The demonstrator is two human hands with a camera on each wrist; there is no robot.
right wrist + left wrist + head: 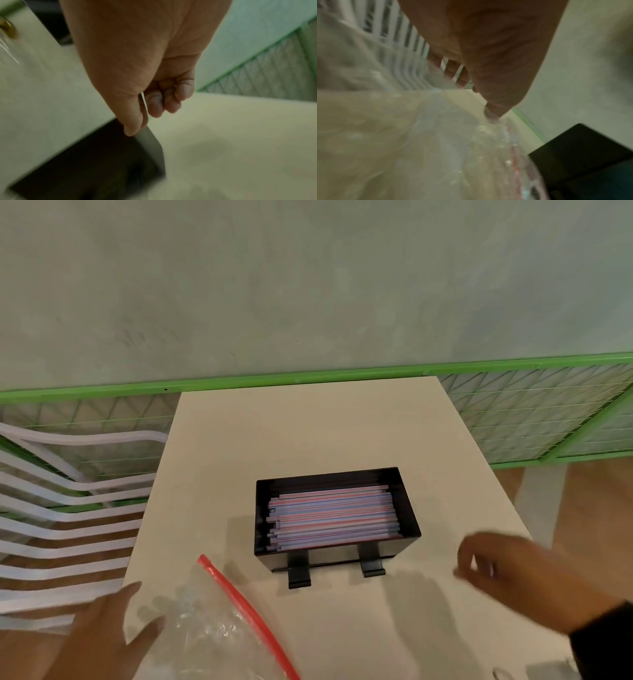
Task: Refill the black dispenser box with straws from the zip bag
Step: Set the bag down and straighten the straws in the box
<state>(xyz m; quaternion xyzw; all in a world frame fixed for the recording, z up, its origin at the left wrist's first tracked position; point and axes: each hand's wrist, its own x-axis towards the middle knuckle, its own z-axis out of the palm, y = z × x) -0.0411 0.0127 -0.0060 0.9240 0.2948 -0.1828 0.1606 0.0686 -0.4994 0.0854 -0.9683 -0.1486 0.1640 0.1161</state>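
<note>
Nearest, the left hand (102,635) lies with straight, spread fingers at the edge of the crumpled clear bag (219,628) on the bench (325,433), its grip wide and holding nothing; the bag, with its red zip (246,611) unsealed, looks empty, though the blur leaves that unsure. Beyond it to the right, the right hand (507,570) hovers just beside the box (409,508) with fingers loosely curled and nothing in its grip. Farther back the box sits open-topped, holding straws (334,517) packed almost to its rim, so the refill seems essentially done, with perhaps only tidying left.
</note>
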